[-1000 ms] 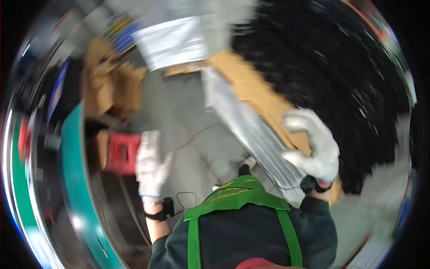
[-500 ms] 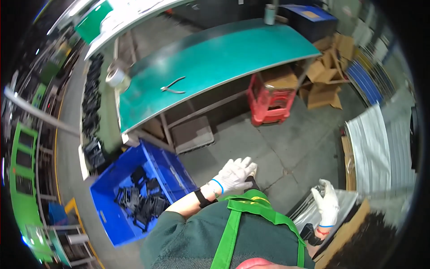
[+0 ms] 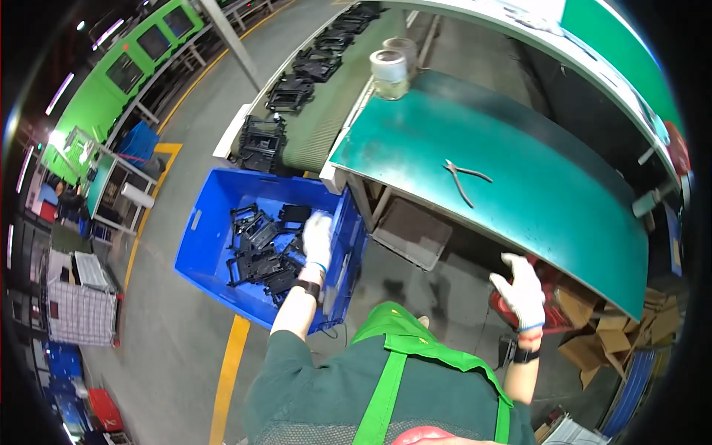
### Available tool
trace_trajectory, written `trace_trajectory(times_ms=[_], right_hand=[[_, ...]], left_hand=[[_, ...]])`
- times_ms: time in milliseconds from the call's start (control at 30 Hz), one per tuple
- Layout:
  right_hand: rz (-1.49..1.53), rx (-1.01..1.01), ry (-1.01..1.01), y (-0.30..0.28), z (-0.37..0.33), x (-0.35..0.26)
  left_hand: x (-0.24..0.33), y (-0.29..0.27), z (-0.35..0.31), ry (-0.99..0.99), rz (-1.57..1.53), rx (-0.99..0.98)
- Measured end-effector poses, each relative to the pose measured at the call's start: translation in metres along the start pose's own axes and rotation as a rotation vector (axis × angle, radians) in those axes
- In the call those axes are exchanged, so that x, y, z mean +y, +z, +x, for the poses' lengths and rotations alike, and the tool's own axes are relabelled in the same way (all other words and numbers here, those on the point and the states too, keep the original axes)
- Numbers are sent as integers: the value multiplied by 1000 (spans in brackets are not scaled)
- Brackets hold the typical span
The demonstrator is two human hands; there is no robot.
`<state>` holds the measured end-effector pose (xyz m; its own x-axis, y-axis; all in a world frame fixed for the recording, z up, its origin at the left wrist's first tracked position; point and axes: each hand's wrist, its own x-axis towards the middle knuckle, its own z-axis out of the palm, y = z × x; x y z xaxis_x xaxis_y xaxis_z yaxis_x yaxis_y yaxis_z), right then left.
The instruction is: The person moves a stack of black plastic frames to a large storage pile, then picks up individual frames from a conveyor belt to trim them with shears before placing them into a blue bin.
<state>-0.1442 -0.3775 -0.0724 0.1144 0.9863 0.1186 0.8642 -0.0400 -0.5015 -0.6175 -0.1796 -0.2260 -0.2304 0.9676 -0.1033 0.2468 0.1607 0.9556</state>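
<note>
Wearing a white knit glove, my left hand (image 3: 317,239) is over the right side of a blue plastic bin (image 3: 194,256). Its fingers are blurred, so their grip cannot be made out. Black plastic frame-like parts (image 3: 259,230) lie in a loose heap inside the bin, just left of that hand. My right hand (image 3: 521,291), also gloved, is raised in the air near the front edge of the green-topped table (image 3: 504,163). Thumb and fingers are apart, with nothing between them. A pair of pliers (image 3: 463,178) lies on the table with its handles spread.
Beyond the bin, a conveyor belt (image 3: 315,133) carries a row of black parts. Tape rolls (image 3: 389,67) stand at the table's left corner. Below the table are a grey crate (image 3: 415,233) and a red stool (image 3: 556,297). Cardboard pieces (image 3: 612,334) lie at the right.
My view has swung left, bringing the bin and conveyor nearer the middle. My left hand has moved from in front of my body to the bin. My right hand has left the right-hand stack.
</note>
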Motion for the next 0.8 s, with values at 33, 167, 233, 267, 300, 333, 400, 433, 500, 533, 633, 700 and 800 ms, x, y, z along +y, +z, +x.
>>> trace_trajectory(times_ms=[33,167,233,267,300,333,400,433,500,533,633,700,800], right_hand=[[0,-15,-13,7,35,-5],[-137,-68,-174,32,154,-26],[-283,-100,-204,43,194,-40],[-286,-100,-197,50,203,-45],[-311,-195,-139,63,216,-41],[-343,-269,-128,68,231,-41],[-396,-359,-126,69,257,-43],[-393,-395,-119,65,267,-43],[-359,-473,-59,60,261,-46],[-357,-493,-49,59,261,-49],[-451,-509,48,55,269,-58],[-458,-496,115,58,274,-58],[-468,-432,206,58,273,-56]], left_hand=[[-2,-13,31,-134,-253,171],[15,-74,126,170,311,468],[65,-80,164,199,685,454],[86,-76,181,167,914,446],[91,-70,212,128,1166,408],[86,-86,238,114,1164,423],[68,-116,281,241,1336,345],[56,-124,298,301,1414,292],[55,-142,322,357,1312,157],[58,-156,331,414,1212,54],[86,-170,355,497,1175,-75],[106,-170,363,553,1304,-96],[135,-167,393,433,1456,-329]])
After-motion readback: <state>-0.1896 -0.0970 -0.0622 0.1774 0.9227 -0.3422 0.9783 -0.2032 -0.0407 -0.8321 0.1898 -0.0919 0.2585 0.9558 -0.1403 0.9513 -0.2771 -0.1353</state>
